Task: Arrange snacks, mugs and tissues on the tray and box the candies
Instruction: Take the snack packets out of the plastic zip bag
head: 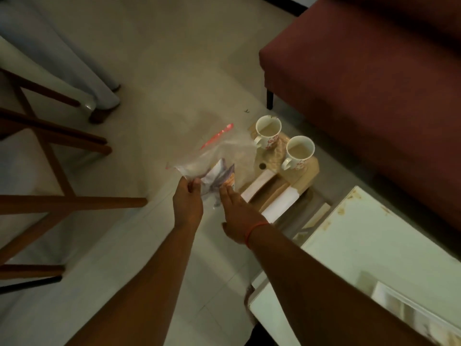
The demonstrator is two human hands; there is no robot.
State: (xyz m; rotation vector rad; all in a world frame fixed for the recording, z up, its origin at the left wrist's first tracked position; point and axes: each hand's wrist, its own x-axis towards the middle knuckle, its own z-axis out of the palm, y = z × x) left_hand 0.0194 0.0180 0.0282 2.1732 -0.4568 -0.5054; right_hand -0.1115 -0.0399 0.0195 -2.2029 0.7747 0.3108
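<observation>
My left hand (188, 199) pinches the edge of a clear zip bag (212, 156) with a red seal strip, held above the floor. A crumpled purple and white snack wrapper (219, 179) lies inside it. My right hand (237, 211) is flat with straight fingers, its tips touching the bag near the wrapper. Two white mugs with red flower prints, the far mug (268, 132) and the near mug (299, 152), stand on a pale wooden tray (309, 176) on the floor. An open box (272, 196) with white flaps sits at the tray's near side.
A dark red sofa (374, 83) fills the upper right. A white low table (374, 245) stands at the lower right. Wooden chair legs (50, 171) and a grey curtain (62, 58) occupy the left. Pale floor tiles lie in between.
</observation>
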